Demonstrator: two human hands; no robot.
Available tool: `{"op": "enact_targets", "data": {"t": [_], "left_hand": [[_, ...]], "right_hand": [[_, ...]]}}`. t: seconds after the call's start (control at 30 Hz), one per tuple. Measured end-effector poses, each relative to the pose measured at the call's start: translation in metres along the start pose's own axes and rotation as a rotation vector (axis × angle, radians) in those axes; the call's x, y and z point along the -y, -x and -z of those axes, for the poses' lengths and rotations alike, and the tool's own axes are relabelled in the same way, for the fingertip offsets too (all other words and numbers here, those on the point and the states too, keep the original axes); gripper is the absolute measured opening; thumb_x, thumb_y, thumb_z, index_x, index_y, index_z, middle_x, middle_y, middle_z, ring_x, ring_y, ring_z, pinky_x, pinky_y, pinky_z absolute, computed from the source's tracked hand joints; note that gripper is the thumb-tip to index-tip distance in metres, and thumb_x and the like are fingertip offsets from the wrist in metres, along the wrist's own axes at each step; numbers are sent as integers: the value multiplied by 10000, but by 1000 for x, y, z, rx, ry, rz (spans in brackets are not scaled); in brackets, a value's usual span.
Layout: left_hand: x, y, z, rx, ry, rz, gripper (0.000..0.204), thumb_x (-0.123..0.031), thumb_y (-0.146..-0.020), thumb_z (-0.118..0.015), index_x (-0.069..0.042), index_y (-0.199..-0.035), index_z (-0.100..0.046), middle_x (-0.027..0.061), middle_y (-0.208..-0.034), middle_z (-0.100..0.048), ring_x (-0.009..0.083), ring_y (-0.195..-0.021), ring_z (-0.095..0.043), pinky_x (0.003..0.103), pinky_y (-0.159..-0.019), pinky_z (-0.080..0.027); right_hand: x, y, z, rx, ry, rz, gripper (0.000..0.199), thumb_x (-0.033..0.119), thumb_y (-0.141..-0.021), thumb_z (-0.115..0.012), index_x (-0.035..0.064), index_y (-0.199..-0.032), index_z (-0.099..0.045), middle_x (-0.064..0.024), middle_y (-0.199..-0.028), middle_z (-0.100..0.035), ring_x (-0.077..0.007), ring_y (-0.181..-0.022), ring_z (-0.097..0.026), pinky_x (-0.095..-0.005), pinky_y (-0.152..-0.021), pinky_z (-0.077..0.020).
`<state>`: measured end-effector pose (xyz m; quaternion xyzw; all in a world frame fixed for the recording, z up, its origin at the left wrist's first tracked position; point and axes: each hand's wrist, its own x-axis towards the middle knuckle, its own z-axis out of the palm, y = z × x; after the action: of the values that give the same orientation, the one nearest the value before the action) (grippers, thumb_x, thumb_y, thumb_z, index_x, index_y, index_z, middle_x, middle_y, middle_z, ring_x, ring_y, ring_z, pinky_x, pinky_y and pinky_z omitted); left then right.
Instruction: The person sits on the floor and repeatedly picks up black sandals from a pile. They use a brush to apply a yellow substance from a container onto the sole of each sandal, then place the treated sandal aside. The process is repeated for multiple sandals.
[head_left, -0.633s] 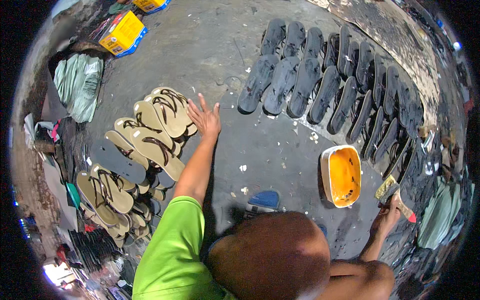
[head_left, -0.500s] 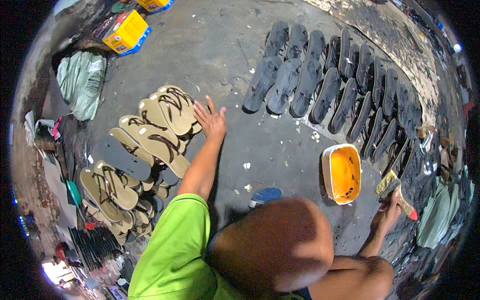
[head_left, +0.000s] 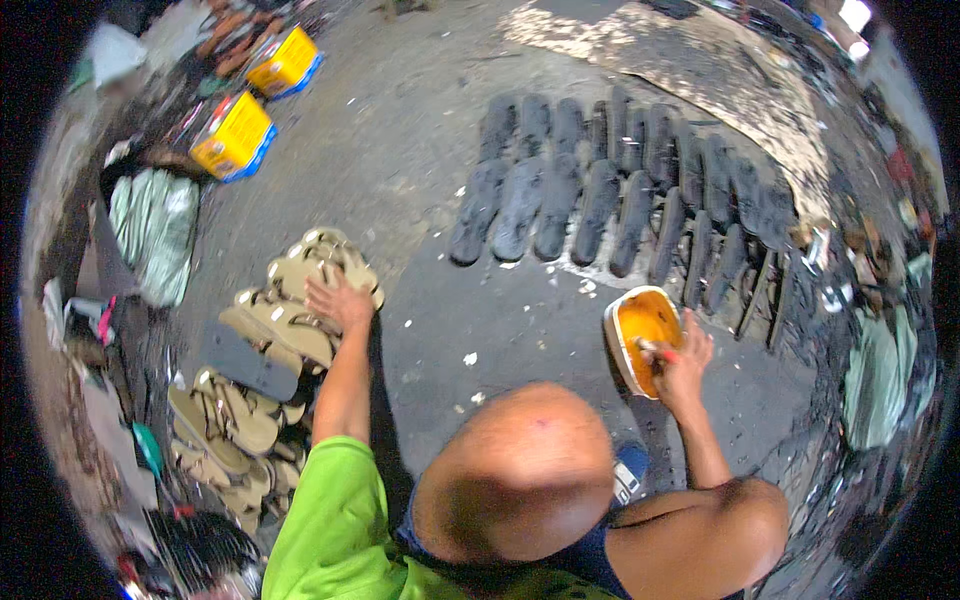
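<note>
My left hand (head_left: 341, 303) rests with spread fingers on the near edge of a pile of tan sandals (head_left: 300, 275) with dark straps. Whether it presses on one sandal or only lies over it, I cannot tell. My right hand (head_left: 688, 362) is closed around a red-tipped brush (head_left: 650, 347), whose head reaches down into a white-rimmed tub (head_left: 618, 345) of orange-yellow stuff. The bristles are hidden or blurred there. Beyond the tub, black sandal soles (head_left: 550, 205) lie in two rows, bottoms up or flat, slightly smeared by motion.
More tan sandals (head_left: 240, 415) are heaped at the left, beside a dark grey sole (head_left: 250, 362). Two yellow-and-blue boxes (head_left: 235, 137) stand far left, near a pale green sack (head_left: 155, 235). Another greenish sack (head_left: 875, 380) lies at the right. My bent knee (head_left: 515, 480) is in front.
My right hand has brought the brush leftward from beside the black soles into the tub. My left hand has moved onto the tan sandals. The whole view has shifted.
</note>
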<state>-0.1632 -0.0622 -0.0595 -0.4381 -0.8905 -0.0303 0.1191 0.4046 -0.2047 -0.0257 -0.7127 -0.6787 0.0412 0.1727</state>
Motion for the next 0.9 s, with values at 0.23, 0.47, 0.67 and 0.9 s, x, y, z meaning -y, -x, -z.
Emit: {"op": "enact_targets", "data": {"t": [0.23,0.47,0.67,0.9], "left_hand": [[10,50,61,-109,693,-136,562,-214,-904,-608,-131,-1437,-449,310,-1564,-173,487,-1451,-142,529,-1164,-171],[-52,183,54,725,515,-992,830,-131,-680,-805,-215,-1446,-496,269,-1529,-293,470,-1344,-374,507,-1117,-332],[-98,193,28,526,704,-803,706,-292,-734,-849,-40,-1336,-580,282,-1507,-321,434,-1338,-412,459,-1102,-375],[-139,154,125,920,1428,-431,648,-283,-896,-718,-9,-1428,-468,155,-1285,-606,228,-1204,-558,355,-1051,-406]], "right_hand": [[24,-2,101,-166,-597,-345,300,254,-864,-733,56,-1087,-691,-144,-1309,-541,-325,-1213,-467,-452,-1070,-322],[8,37,78,94,-188,-184,155,182,-846,-730,59,-932,-691,-108,-849,-656,-319,-774,-599,-434,-735,-410],[4,60,66,-95,-84,-189,225,269,-847,-739,69,-798,-650,-116,-736,-604,-339,-641,-540,-435,-654,-415],[3,77,93,112,-60,-264,254,300,-877,-695,47,-889,-690,-159,-814,-637,-363,-740,-591,-443,-723,-457]]}}
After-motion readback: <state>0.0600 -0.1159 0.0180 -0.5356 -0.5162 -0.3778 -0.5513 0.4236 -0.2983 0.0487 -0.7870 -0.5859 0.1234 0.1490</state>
